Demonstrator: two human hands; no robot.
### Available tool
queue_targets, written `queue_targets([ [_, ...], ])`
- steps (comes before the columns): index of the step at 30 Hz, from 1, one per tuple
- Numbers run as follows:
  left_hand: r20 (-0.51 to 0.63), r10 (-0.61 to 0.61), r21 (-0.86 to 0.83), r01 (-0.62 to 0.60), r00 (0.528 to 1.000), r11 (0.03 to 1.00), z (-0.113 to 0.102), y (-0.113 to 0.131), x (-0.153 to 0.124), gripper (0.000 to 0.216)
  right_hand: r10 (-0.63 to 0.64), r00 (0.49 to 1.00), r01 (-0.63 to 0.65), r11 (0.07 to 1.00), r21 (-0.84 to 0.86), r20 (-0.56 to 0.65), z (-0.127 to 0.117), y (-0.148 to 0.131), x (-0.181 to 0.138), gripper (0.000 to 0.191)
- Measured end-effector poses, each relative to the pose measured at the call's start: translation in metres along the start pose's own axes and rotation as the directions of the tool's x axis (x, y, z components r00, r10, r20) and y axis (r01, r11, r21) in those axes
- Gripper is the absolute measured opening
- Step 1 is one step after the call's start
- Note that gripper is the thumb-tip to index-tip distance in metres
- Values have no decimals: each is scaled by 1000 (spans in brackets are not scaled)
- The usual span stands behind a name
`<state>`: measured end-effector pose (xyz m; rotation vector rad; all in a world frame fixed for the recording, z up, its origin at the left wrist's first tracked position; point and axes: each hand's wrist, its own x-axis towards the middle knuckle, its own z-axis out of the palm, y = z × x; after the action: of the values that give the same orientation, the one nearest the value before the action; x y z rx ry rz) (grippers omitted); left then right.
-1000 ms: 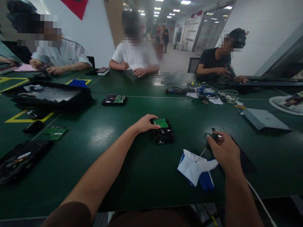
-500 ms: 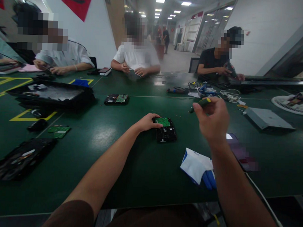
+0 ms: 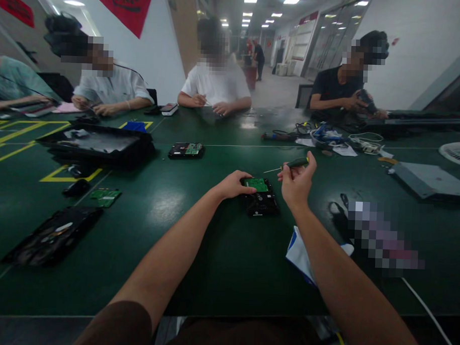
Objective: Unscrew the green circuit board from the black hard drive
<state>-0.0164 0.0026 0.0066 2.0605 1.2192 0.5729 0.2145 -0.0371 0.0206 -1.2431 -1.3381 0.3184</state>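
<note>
A black hard drive (image 3: 261, 200) with a green circuit board on top lies on the dark green table (image 3: 197, 242) in front of me. My left hand (image 3: 235, 185) rests on the drive's left edge, fingers curled over it. My right hand (image 3: 296, 184) hovers just right of the drive, pinching a small green-handled screwdriver (image 3: 290, 164) whose thin shaft points left above the drive.
A white and blue glove (image 3: 300, 255) lies under my right forearm. Another hard drive (image 3: 186, 150), a black tray (image 3: 97, 145), a loose green board (image 3: 105, 195), cables (image 3: 321, 138) and a grey panel (image 3: 429, 179) sit around. Three people sit across the table.
My right hand lifted the screwdriver from beside the glove, swung it up and brought it left over the drive. The left hand stayed on the drive.
</note>
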Motion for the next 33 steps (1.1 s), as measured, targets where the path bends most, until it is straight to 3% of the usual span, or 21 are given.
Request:
queue_targets([
  [6, 14, 4, 39, -4, 1000, 999, -2, 3, 0, 73, -104, 991, 116, 979, -168, 80, -8, -11, -11, 76],
  [22, 34, 6, -45, -4, 999, 999, 0, 2, 1, 71, -118, 981, 136, 984, -117, 153, -1, -1, -9, 71],
  [33, 6, -1, 53, 0, 1000, 999, 1, 0, 2, 76, -131, 984, 149, 978, -145, 122, 0, -2, -11, 71],
])
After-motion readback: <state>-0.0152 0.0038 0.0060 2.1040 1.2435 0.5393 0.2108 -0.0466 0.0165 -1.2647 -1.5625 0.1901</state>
